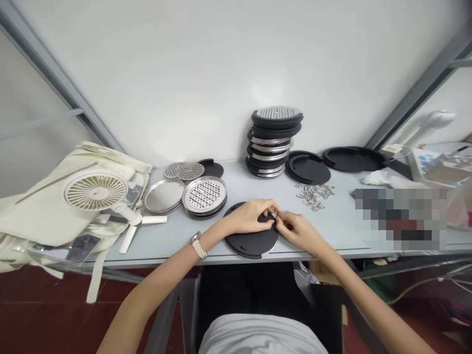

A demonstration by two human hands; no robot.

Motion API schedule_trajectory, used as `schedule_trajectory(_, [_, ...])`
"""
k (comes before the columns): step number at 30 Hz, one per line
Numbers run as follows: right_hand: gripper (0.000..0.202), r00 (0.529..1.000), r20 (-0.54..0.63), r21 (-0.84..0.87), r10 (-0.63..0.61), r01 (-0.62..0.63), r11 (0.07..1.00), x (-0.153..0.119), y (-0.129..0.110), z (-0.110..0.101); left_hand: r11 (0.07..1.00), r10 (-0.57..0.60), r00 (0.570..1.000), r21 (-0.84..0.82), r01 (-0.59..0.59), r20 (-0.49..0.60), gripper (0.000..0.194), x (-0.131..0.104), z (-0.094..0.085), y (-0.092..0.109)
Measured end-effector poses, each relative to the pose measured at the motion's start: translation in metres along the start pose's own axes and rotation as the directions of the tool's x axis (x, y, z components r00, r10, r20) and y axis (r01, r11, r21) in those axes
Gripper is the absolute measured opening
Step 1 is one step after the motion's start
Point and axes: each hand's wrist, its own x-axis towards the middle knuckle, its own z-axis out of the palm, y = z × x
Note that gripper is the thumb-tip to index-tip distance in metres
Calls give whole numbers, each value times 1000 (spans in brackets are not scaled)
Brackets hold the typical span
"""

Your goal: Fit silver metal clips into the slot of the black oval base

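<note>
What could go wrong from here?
1. The tall stack of discs is uneven, its upper layers offset from the lower ones; a bump might topple it.
2. The black disc under the left hand and right hand sits right at the table's front edge, so a slip could drop it.
3. The small metal pieces lie loose beyond the right hand; a sweep might scatter them.

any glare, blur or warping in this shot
head view: a soft bright patch on the white wall above the disc stack; head view: the left post and right post splay outward, likely wide-lens distortion; head view: detail too small to read where the left hand meets the right hand; head view: blocky pixelation at right
</note>
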Motion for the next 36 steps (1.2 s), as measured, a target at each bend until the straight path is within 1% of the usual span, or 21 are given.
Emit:
schedule_trajectory(4, [25,998,2,-34,-60,60,998,0,-3,0,996,-26,997,83,32,-79,21,-14,6,11])
schedule_trajectory(8, [26,995,15,-70,-97,97,993,-2,-7,-1,980,-72,992,180,90,-105,20,-19,9,20])
schedule_trajectory(10, [29,993,10,-87,-118,119,989,-2,-8,-1,972,-86,989,209,109,-116,22,-20,9,23])
schedule_trajectory(15, [32,989,4,-79,-150,150,986,-1,-8,0,942,-101,977,298,155,-189,20,-24,9,23])
schedule_trajectory(26, [35,991,16,-27,-134,135,991,-2,-8,-2,912,-74,982,386,136,-171,17,-23,13,23])
schedule_trajectory(31, [36,993,24,-17,-115,116,993,-2,-7,-2,921,-76,983,367,133,-167,15,-23,12,23])
schedule_trajectory(36, [39,992,15,-11,-126,126,992,-2,-7,-2,929,-82,986,346,128,-145,14,-23,11,24])
